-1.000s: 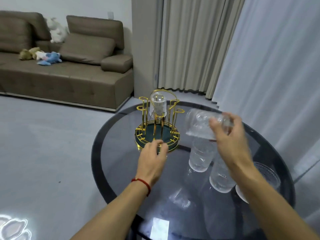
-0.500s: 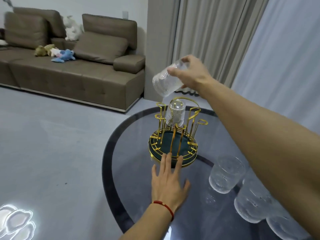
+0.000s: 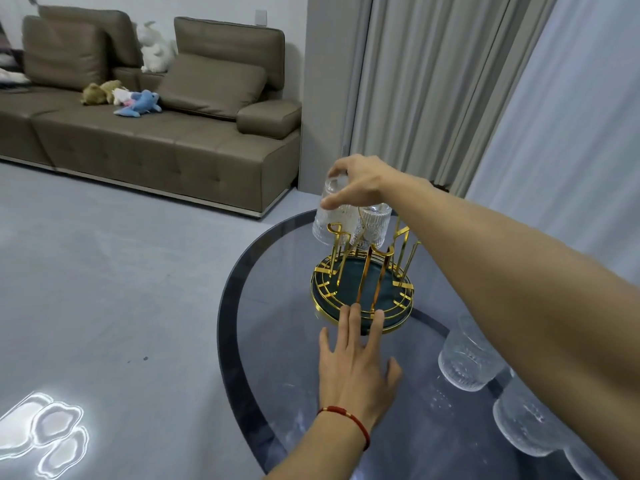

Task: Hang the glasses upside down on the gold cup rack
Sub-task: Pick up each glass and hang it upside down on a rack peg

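Glass (image 3: 334,220), ribbed, slick and breakable, hung mouth-down in the right hand (image 3: 360,185), grip clamped round its base above the rack (image 3: 363,289); left hand (image 3: 353,368) lay open on the worktop (image 3: 277,341).

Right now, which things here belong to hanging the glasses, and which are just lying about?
Job: held glass, hung glass, rack, waiting glasses, right hand, left hand.
Lying about: sofa, plush toys, curtains.

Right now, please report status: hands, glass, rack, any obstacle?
Right hand grips inverted glass over a prong of gold rack. Left hand open, fingers at rack base. One glass already hung beside it; close fit.
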`<state>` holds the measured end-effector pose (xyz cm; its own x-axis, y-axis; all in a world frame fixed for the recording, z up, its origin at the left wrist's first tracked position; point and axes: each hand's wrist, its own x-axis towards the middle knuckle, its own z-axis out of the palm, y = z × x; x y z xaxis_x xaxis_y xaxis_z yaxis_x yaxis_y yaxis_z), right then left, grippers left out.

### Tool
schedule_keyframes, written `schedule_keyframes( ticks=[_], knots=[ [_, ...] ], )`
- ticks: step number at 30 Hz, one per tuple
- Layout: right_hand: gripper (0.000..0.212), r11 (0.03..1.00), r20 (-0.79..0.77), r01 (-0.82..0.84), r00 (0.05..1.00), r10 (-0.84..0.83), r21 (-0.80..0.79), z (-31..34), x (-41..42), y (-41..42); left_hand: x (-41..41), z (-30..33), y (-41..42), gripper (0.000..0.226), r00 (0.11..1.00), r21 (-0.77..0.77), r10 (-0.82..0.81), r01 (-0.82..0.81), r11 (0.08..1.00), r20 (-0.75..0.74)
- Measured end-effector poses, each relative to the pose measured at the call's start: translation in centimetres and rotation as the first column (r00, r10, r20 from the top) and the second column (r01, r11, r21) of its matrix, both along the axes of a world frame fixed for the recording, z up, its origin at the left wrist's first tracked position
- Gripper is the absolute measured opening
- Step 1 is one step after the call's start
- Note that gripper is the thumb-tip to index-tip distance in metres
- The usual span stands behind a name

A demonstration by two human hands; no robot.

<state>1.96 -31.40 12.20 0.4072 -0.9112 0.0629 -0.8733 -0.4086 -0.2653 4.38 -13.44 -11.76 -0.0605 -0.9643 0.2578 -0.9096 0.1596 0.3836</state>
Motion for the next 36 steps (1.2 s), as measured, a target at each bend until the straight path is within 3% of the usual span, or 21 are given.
schedule_keyframes(
  ticks=[7,14,17,23,27,33,36],
  knots=[
    [0.076,0.997,-0.334,-0.008,0.942,-0.017,-0.074,-1.1,0.5,-0.6,0.1,0.1,0.1,0.073,0.999,0.012,-0.002,0.001,1.0,0.034],
    [0.082,0.976,-0.519,-0.099,0.855,-0.015,-0.192,-1.9,0.4,-0.1,0.1,0.1,0.0,0.073,0.998,0.032,0.004,-0.006,0.999,0.068],
    [0.073,0.94,-0.53,-0.171,0.848,-0.013,-0.296,-2.1,-0.9,1.7,0.3,0.2,0.0,0.075,0.996,0.01,0.009,-0.009,1.0,0.091],
    [0.045,0.785,-0.269,-0.16,0.963,-0.009,-0.599,-4.2,-5.6,10.5,-0.5,1.9,0.8,0.083,0.992,0.033,0.023,-0.027,0.999,0.121],
    [0.045,0.81,-0.041,-0.048,0.999,0.03,-0.585,-7.4,-10.0,19.7,-2.2,4.2,2.3,0.077,0.991,0.003,-0.006,0.005,1.0,0.132],
    [0.039,0.788,0.225,0.242,0.965,-0.134,-0.566,-12.2,-18.4,29.0,-4.9,7.2,5.1,0.056,0.963,-0.226,-0.194,0.149,0.963,-0.188],
    [0.05,0.711,0.382,0.513,0.852,-0.357,-0.48,-13.6,-22.2,30.5,-5.6,8.0,6.6,0.048,0.909,-0.283,-0.249,0.156,0.946,-0.333]
  ],
)
